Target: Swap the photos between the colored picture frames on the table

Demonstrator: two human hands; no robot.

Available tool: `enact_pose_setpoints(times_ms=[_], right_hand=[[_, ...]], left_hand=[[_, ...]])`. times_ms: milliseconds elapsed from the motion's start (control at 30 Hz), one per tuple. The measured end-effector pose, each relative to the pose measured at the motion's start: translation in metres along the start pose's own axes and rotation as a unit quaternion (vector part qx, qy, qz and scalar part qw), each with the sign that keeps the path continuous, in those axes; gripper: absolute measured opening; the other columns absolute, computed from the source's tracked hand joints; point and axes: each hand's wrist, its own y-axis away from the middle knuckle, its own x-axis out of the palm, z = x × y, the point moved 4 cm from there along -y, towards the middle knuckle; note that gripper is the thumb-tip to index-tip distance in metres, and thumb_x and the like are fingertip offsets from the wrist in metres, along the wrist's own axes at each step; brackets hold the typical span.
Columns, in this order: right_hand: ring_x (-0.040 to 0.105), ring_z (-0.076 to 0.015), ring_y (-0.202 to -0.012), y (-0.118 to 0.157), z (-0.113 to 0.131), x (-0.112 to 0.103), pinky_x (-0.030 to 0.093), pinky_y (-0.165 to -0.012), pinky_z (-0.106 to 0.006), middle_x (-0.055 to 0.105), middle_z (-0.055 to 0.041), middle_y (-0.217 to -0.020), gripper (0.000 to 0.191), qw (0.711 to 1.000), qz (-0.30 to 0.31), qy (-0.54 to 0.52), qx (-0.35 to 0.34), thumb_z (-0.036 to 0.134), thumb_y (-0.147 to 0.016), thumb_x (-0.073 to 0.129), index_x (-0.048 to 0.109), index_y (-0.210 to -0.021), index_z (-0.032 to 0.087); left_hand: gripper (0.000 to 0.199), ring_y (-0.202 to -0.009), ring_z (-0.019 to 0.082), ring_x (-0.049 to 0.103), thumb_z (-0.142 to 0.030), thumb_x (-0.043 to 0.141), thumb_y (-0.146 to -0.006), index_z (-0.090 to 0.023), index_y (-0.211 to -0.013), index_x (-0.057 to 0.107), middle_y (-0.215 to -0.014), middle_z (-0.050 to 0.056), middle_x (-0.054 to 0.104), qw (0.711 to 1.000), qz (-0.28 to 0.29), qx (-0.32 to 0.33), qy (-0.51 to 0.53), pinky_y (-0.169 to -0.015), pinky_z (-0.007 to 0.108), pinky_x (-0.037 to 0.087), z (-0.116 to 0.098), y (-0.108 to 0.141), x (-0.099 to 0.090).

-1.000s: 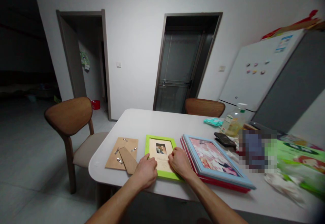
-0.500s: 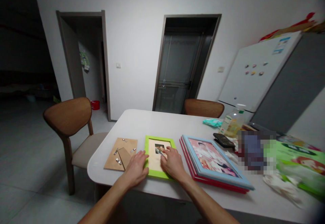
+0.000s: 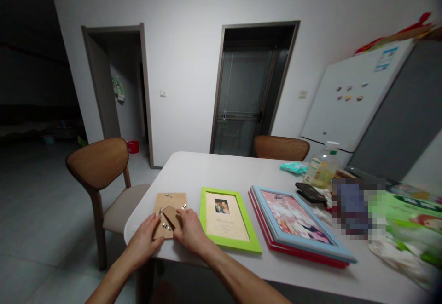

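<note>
A brown picture-frame backing board [image 3: 172,198] with a fold-out stand flap and several metal clips lies at the table's near left. My left hand [image 3: 147,239] is on its left edge, fingers along the side and thumb by the near corner. My right hand [image 3: 189,230] grips the right edge, its fingers partly covering the board and the flap. Just right of that hand is a lime-green picture frame [image 3: 204,214], face up, with a small photo of two people on a cream sheet inside.
A stack of picture frames, light blue [image 3: 276,228] over red, lies to the right. Beyond it are a black phone [image 3: 311,192], a bottle of yellowish liquid [image 3: 322,168] and green packaging [image 3: 404,207]. A wooden chair [image 3: 98,163] stands at the left of the white table [image 3: 214,168].
Both hands have left the green frame and moved left to the backing board, which now sits straighter. The green frame is uncovered. The camera view has shifted slightly.
</note>
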Motion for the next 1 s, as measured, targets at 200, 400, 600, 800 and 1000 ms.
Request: enact_pose_setpoints(times_ms=[200,400,600,800,1000], right_hand=[[0.050,-0.0165,-0.085,0.005,-0.006,-0.060,0.039,-0.079,-0.026,0.056,-0.0074,-0.093,0.039,0.993,-0.090,-0.066,-0.043,0.017,-0.061,0.052,0.058,-0.099,0.015],[0.051,-0.0164,-0.085,0.027,-0.050,-0.115,0.040,-0.080,-0.027,0.056,-0.0065,-0.090,0.031,0.994,-0.110,-0.021,-0.020,0.017,-0.062,0.049,0.062,-0.091,0.016],[0.053,-0.0169,-0.081,0.054,-0.106,-0.116,0.040,-0.078,-0.026,0.058,-0.0070,-0.088,0.031,0.996,-0.060,0.005,0.069,0.019,-0.062,0.048,0.065,-0.087,0.017],[0.053,-0.0168,-0.081,0.058,-0.120,-0.099,0.040,-0.077,-0.025,0.058,-0.0083,-0.088,0.032,0.997,-0.037,0.041,0.058,0.020,-0.064,0.047,0.065,-0.089,0.014],[0.049,-0.0193,-0.087,0.061,-0.121,-0.095,0.037,-0.078,-0.029,0.058,-0.0085,-0.090,0.031,0.991,-0.040,0.116,0.046,0.021,-0.066,0.048,0.064,-0.092,0.016]], left_hand=[[0.061,-0.124,0.019,0.025,-0.021,0.055,-0.068,-0.020,-0.123,0.031,-0.137,0.007,0.025,0.993,-0.079,0.070,0.046,-0.102,0.036,0.024,-0.048,-0.012,-0.023],[0.055,-0.122,0.019,0.029,-0.023,0.054,-0.073,-0.012,-0.122,0.032,-0.133,0.015,0.031,0.990,-0.058,0.101,0.078,-0.100,0.034,0.027,-0.120,-0.032,0.007],[0.052,-0.115,0.023,0.039,-0.026,0.057,-0.071,-0.014,-0.118,0.039,-0.125,0.013,0.044,0.992,0.030,0.112,0.052,-0.096,0.034,0.030,-0.152,-0.035,0.052],[0.028,-0.111,0.026,0.042,-0.025,0.051,-0.074,-0.016,-0.101,0.051,-0.105,0.010,0.057,0.992,0.054,0.106,0.027,-0.090,0.039,0.032,-0.152,-0.035,0.057],[0.027,-0.116,0.022,0.036,-0.033,0.051,-0.076,-0.020,-0.099,0.051,-0.121,0.007,0.048,0.985,0.084,0.146,0.030,-0.096,0.042,0.025,-0.152,-0.025,0.060]])
